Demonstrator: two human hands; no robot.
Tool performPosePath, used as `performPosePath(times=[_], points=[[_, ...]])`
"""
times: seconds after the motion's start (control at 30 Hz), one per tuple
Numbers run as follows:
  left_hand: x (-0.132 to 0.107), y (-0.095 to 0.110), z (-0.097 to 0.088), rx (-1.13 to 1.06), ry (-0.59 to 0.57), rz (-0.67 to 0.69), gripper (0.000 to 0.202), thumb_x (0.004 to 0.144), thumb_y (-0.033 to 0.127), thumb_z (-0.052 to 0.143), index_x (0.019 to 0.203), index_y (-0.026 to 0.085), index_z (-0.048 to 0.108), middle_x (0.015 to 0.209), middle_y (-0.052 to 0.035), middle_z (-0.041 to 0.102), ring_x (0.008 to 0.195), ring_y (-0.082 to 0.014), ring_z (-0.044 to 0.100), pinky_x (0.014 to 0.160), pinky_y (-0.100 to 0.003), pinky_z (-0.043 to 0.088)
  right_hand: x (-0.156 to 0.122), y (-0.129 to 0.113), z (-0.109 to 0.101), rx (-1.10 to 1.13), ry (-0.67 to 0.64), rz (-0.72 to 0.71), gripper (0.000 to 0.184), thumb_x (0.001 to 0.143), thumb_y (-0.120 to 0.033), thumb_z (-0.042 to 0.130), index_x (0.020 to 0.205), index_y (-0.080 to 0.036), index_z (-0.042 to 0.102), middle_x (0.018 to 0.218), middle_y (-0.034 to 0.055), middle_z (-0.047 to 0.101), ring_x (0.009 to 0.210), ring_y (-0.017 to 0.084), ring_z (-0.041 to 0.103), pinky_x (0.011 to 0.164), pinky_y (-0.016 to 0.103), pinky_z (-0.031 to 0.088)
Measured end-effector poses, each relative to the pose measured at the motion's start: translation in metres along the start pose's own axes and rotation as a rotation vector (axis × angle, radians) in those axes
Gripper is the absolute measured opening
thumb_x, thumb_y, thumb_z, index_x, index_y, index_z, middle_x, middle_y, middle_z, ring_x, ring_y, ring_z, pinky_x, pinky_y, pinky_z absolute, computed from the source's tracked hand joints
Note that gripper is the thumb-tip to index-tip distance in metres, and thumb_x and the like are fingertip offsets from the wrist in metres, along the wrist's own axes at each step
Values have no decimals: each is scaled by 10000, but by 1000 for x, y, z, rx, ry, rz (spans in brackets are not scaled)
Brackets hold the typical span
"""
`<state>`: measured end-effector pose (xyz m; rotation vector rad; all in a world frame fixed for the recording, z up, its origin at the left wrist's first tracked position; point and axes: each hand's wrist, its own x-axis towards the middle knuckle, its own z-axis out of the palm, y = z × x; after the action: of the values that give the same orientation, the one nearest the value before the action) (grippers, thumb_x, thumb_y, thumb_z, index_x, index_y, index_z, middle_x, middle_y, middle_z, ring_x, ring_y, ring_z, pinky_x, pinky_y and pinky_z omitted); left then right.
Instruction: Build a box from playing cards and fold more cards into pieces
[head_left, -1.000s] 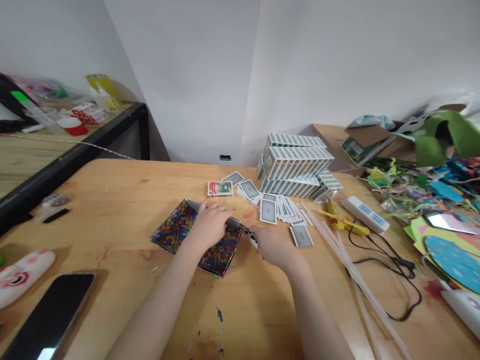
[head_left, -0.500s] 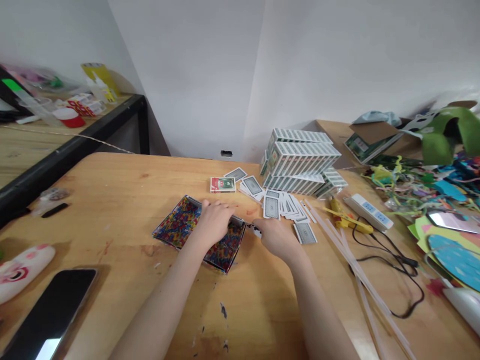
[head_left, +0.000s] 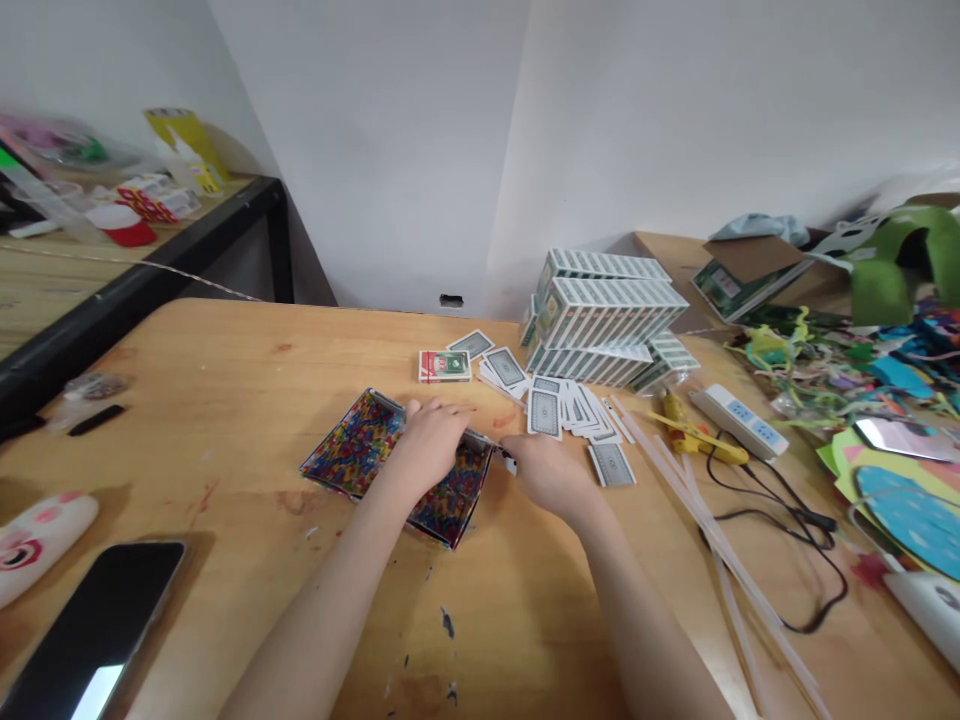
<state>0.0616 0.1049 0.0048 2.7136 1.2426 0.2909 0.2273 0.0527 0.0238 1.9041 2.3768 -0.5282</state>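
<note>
A shallow, open box [head_left: 345, 455] lies at an angle on the table, its inside a mottle of red, blue and yellow. Across its far side rests my left hand [head_left: 429, 448], fingers curled over the rim and pressing on it. At the box's right corner my right hand [head_left: 546, 475] pinches a playing card [head_left: 510, 462] with black marks, mostly hidden by the fingers. Loose playing cards [head_left: 544, 412] with grey patterned backs spread just beyond my right hand. A red and green card pack [head_left: 444, 366] lies behind the box.
Striped cartons [head_left: 611, 315] are stacked at the back. To the right are a yellow glue gun [head_left: 694, 435], a power strip [head_left: 739, 420], clear glue sticks [head_left: 716, 545] and colourful scraps [head_left: 847, 360]. A phone [head_left: 97, 620] and white pencil case [head_left: 45, 545] lie on the left.
My right hand has shifted slightly left, and less of the card shows between its fingers and the box corner. My left hand stays on the box. The view has tilted a little.
</note>
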Motion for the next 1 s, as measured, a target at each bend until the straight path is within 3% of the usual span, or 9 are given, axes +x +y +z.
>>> performPosePath(times=[0.3, 0.7, 1.0], points=[[1, -2, -4, -3, -99, -29, 213, 752, 42, 428, 705, 172, 590, 858, -82, 651, 872, -250, 525, 706, -365, 308, 6, 18, 8, 87, 44, -122, 328, 690, 14, 353, 826, -152, 601, 736, 57, 641, 707, 157, 557, 592, 214, 300], [3, -1, -4, -40, -90, -22, 213, 784, 70, 425, 714, 175, 597, 866, -64, 664, 868, -239, 515, 699, -361, 306, 4, 0, 2, -235, -37, -45, 197, 825, -126, 363, 897, -158, 544, 754, 89, 669, 662, 216, 617, 518, 255, 289], [2, -5, -5, -34, -104, -7, 221, 821, 206, 452, 686, 182, 625, 806, -54, 663, 852, -235, 532, 705, -357, 298, 0, 0, -1, -168, -24, -45, 247, 890, -227, 297, 900, -162, 535, 747, 83, 660, 635, 190, 603, 514, 238, 285]])
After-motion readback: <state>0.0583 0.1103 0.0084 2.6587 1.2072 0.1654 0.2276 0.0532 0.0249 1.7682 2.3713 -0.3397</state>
